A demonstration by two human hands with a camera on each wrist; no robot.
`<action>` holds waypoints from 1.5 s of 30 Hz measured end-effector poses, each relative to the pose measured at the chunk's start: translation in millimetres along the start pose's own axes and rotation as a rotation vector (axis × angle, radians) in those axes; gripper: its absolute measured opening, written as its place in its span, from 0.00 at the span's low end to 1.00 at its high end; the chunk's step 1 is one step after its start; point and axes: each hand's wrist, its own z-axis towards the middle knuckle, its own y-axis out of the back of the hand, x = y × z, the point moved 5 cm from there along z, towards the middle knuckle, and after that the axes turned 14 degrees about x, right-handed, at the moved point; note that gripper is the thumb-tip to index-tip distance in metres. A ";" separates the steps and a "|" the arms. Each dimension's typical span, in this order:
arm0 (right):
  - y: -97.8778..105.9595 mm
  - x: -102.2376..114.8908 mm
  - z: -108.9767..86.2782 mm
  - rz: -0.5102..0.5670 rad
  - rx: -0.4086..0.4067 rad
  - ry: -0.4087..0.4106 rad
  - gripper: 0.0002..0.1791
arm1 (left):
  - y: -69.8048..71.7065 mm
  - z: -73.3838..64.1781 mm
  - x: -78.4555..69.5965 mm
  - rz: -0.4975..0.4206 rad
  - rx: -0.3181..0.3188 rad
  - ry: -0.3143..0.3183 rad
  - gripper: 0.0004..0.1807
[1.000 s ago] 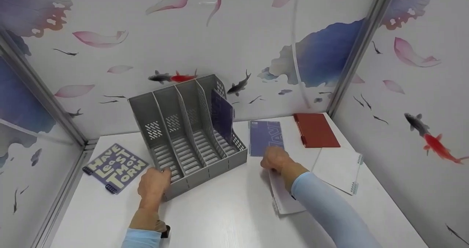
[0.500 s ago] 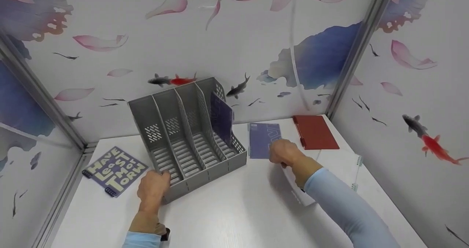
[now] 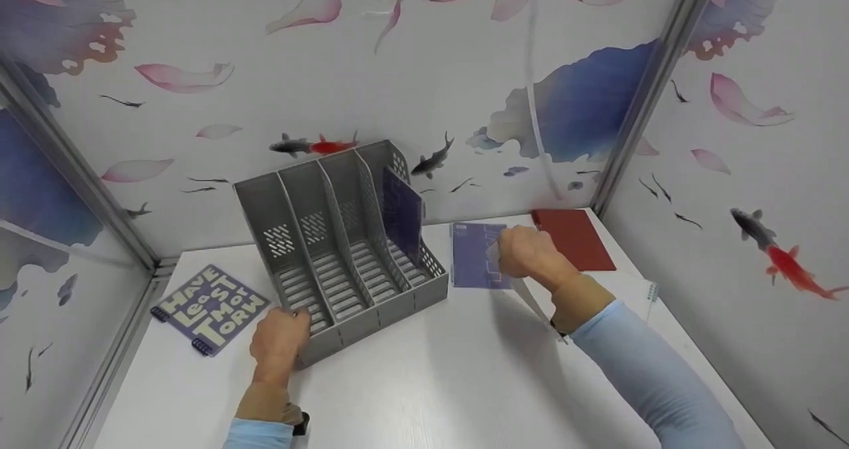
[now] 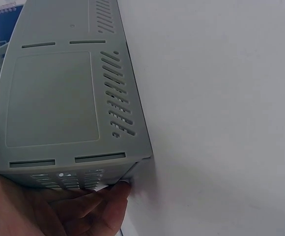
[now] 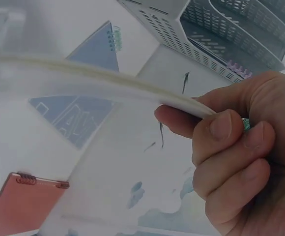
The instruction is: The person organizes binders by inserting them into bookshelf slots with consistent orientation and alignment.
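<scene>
My left hand (image 3: 278, 343) grips the near left corner of a grey file rack (image 3: 398, 308) with several slots. In the left wrist view, its fingers curl under the rack's end. A purple notebook (image 3: 401, 213) stands in the rightmost slot. My right hand (image 3: 530, 256) pinches a white notebook (image 5: 132, 89) by its edge between thumb and fingers. That notebook is lifted off the table, seen nearly edge-on and largely hidden behind the hand in the head view. Behind the right hand lies a blue-purple notebook (image 3: 472, 256), partly covered.
A red notebook (image 3: 580, 240) lies at the table's back right. In front of it, another white spiral notebook (image 3: 637, 303) is mostly hidden by the right arm. Left of the rack lies a purple lettered notebook (image 3: 212, 310). Printed walls (image 3: 398, 91) enclose the white table (image 3: 398, 396).
My right hand has lifted the white notebook off the table, moving up and slightly right while tilting it on edge. My left hand and the rack stay in place.
</scene>
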 end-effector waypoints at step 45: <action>67.2 -1.8 -55.3 0.594 -0.104 0.249 0.17 | -1.9 0.2 -0.1 0.001 -0.001 0.011 0.36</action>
